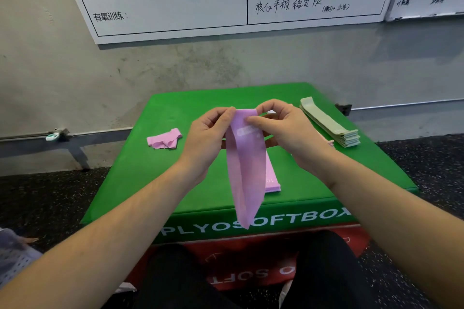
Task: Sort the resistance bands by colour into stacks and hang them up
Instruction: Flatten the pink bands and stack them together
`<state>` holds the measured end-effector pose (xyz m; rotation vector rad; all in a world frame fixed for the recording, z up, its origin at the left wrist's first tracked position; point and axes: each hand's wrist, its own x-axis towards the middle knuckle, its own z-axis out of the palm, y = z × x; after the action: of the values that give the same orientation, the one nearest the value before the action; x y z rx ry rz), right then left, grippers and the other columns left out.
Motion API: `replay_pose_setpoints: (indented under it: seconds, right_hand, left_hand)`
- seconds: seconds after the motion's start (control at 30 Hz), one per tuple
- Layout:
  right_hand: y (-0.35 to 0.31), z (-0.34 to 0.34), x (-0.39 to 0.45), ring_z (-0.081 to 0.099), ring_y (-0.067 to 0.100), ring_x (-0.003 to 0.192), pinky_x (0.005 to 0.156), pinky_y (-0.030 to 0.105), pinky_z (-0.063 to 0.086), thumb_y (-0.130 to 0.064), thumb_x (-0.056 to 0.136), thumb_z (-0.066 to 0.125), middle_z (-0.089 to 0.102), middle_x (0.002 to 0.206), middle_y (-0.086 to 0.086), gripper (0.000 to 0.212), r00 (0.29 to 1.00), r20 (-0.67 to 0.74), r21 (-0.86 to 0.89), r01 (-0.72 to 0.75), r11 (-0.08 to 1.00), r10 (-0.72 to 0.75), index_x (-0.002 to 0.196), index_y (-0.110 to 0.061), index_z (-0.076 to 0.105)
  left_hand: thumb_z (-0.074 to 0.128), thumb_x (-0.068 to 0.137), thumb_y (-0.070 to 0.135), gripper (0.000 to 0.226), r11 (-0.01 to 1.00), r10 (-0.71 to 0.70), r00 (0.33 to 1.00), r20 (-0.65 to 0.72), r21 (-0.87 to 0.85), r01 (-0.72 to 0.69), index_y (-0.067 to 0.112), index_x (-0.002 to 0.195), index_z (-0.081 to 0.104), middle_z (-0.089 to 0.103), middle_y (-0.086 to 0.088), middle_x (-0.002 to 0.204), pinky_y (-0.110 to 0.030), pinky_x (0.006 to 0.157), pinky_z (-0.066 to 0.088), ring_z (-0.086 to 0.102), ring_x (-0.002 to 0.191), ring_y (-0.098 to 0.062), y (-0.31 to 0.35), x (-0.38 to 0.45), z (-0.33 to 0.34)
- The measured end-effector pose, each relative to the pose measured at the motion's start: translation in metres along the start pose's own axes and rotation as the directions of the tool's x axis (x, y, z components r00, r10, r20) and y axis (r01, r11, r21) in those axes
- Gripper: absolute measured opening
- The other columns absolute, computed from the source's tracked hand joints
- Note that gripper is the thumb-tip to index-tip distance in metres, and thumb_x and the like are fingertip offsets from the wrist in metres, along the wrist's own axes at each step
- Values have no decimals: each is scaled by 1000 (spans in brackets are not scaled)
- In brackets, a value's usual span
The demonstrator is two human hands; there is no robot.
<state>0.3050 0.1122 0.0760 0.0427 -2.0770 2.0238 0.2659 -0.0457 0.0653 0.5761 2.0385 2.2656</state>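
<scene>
Knees in black trousers [175,281] at bottom, against a red soft box [241,258] under the green padded plyo box [140,158].

Both hands raised over the green box top. Left hand [208,133] pinches the top left edge of a pink flat rubber resistance band [247,170]; right hand [283,130] pinches its top right edge, thumb on the front face. Both grips clenched on it. Band hangs as a loop, lower tip over the box's front edge.

Behind it, a flat stack of pink bands [272,178] on the box. Left: a crumpled pink band [164,138]. Far right: neat stack of pale green bands [331,124]. Beyond, grey wall with a whiteboard [175,7].
</scene>
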Motion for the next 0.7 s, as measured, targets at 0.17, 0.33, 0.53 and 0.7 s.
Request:
replay_pose_setpoints:
  seconds: [0.17,0.33,0.53,0.7]
  right_hand:
    - [5,-5,-2,60,9,67,56,24,52,-17,88,74,68,78,1,6,999,-51,-31,-2,1000,0,91,-14,71]
    - [11,-13,-1,55,0,61,56,16,47,-13,84,78,66,68,-12,7,994,-94,-156,34,987,-50,90,-11,75]
    - [13,-14,-1,52,0,57,58,13,44,-5,83,78,64,65,-9,12,986,-104,-92,120,988,-129,81,-15,70]
    - [19,-17,5,57,0,62,62,12,46,-4,82,78,65,64,-13,19,982,-112,-42,146,988,-150,77,-19,68]
  left_hand:
    - [56,101,23,20,998,-43,999,2,-41,43,19,90,71,70,-4,83,-21,57,51,62,74,-18,-8,-2,7]
    - [55,102,26,22,997,-67,998,12,-24,67,19,93,74,71,-21,96,-34,74,56,63,83,-28,-16,-1,9]
    - [54,87,53,42,992,-116,987,115,-35,120,20,104,74,75,-12,103,-33,76,55,68,87,-21,-20,-4,15]
    - [61,95,34,16,999,-52,994,97,-7,53,28,103,74,75,2,100,-34,79,52,65,90,-14,-29,-3,20]
